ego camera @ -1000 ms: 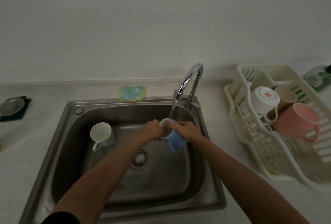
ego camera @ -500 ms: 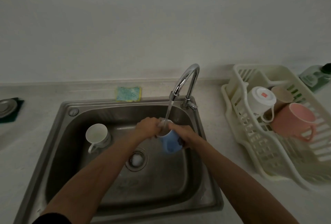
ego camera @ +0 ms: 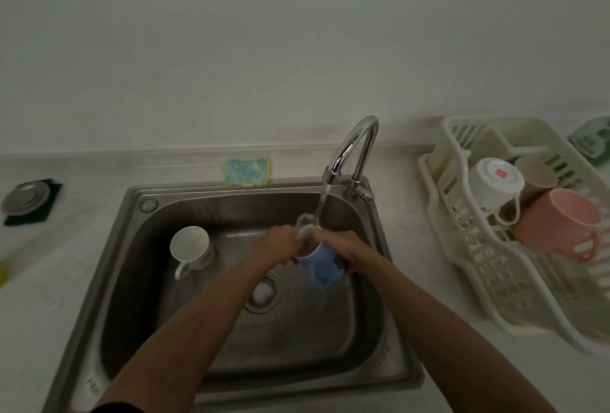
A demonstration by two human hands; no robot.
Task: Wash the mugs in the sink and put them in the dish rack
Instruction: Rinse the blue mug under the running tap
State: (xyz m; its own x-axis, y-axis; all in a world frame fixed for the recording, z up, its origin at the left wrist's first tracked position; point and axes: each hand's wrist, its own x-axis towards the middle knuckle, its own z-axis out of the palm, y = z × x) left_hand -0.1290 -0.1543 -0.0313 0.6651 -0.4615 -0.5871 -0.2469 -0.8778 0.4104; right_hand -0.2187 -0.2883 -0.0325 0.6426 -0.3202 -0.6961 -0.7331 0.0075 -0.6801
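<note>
the left hand (ego camera: 277,244) and right hand (ego camera: 343,247) hold the blue mug (ego camera: 321,264) under the faucet (ego camera: 355,145) — its arch and stream (ego camera: 321,204) bar the back right. a white mug (ego camera: 191,247) stands by the left wall of the sink (ego camera: 330,394); bare steel shows along its near floor. in the dish rack (ego camera: 515,290), an upturned white mug (ego camera: 495,185), tan mug (ego camera: 534,175) and pink mug (ego camera: 558,221) crowd the far end — near slats lie bare.
</note>
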